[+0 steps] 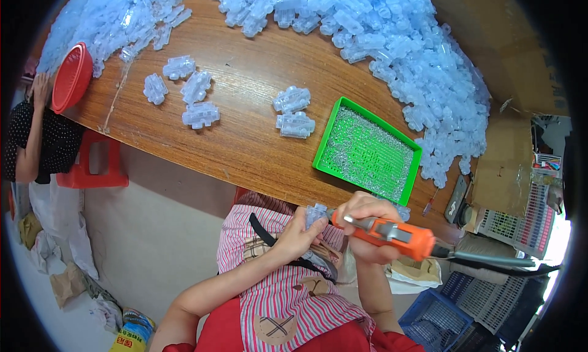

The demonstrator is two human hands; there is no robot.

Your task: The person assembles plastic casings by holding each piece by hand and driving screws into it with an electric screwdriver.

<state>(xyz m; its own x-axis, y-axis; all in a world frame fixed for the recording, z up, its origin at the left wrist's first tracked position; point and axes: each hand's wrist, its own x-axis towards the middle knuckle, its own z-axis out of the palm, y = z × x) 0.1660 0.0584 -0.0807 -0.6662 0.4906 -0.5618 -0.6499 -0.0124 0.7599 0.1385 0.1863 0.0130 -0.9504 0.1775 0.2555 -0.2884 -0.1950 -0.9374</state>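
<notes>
In front of my body, my left hand (298,234) grips a small clear plastic part (315,213) between thumb and fingers. My right hand (369,229) is wrapped round an orange electric screwdriver (401,237), held sideways with its tip against or very near the part. A cord runs from its back end off to the right. Just beyond my hands, a green tray (326,137) holds many tiny silvery screws. Left of the tray lie two clear plastic parts (295,124), and farther left is a small group of similar clear parts (201,115).
A large heap of clear plastic parts (367,21) covers the table's far side and curves down the right. At the left, a red basket (73,77) tilts at the edge beside another person's arm (33,131). A thin screwdriver (430,203) lies right of the tray. Below stands a blue crate (435,320).
</notes>
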